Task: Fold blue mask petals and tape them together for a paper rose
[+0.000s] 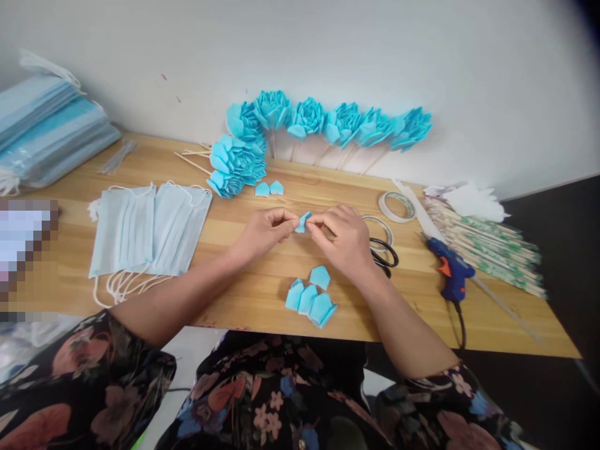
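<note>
Both my hands meet over the middle of the wooden table (262, 300). My left hand (265, 231) and my right hand (342, 240) each pinch the same small light-blue petal piece (303, 222) between fingertips. Just below the hands lies a little pile of cut blue petals (310, 297) near the table's front edge. Two more loose petals (269, 188) sit beside a finished blue flower (234, 165) lying farther back.
A row of blue flowers on sticks (328, 122) leans on the wall. Flat face masks (150, 228) lie at left, a mask stack (47, 128) at far left. Scissors (387, 256), tape rolls (397, 206), a blue glue gun (450, 272) and wrapped sticks (487, 247) lie at right.
</note>
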A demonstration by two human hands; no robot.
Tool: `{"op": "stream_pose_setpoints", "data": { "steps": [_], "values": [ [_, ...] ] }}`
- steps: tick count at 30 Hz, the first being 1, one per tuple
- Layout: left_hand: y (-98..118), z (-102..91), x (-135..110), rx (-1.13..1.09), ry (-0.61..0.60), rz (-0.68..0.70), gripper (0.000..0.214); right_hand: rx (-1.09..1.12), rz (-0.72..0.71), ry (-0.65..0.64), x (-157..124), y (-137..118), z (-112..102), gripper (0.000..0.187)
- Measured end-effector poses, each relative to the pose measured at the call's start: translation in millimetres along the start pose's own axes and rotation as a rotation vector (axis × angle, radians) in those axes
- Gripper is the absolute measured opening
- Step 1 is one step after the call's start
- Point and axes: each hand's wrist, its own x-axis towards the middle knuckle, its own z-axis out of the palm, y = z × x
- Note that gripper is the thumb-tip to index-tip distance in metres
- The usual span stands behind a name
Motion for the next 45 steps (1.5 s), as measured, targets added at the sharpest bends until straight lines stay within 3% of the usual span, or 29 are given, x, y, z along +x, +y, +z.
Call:
{"op": "stream_pose_setpoints", "data": {
  "steps": [11, 16, 17, 20, 23, 37, 42, 45],
  "values": [
    [-2.2, 1.4, 0.0, 0.099, 0.043, 0.082, 0.017, 0.073, 0.022, -0.022, 0.2, -2.3, -2.8, 0.011],
    [0.2, 0.9, 0.5, 0.044, 0.024, 0.002, 0.022, 0.267, 0.219, 0.033, 0.9, -2.9, -7.8, 0.004],
    [0.6, 0.8, 0.4, 0.041, 0.017, -0.005, 0.023, 0.323, 0.265, 0.020, 0.7, -2.6, -7.6, 0.011],
    [0.6, 1.0, 0.1, 0.050, 0.001, -0.002, 0.025, 0.510, 0.392, -0.109, -0.5, -1.3, -3.8, 0.032],
    [-0.9, 1.1, 0.0, 0.053, -0.023, 0.006, 0.030, 0.625, 0.464, -0.201, -1.4, -1.2, 0.8, 0.036],
    [-7.2, -1.4, 3.0, 0.019, -0.042, 0.011, 0.031, 0.816, 0.517, -0.204, -2.4, 8.7, 0.7, 0.036],
    [-10.6, -2.3, 2.4, 0.016, -0.041, 0.025, 0.047, 0.767, 0.484, -0.190, -1.8, 8.9, 4.3, 0.038],
    [-9.3, -1.3, 1.9, 0.017, -0.099, -0.043, 0.046, 0.727, 0.484, -0.156, -1.1, 9.2, 4.4, 0.037]
  ]
}}
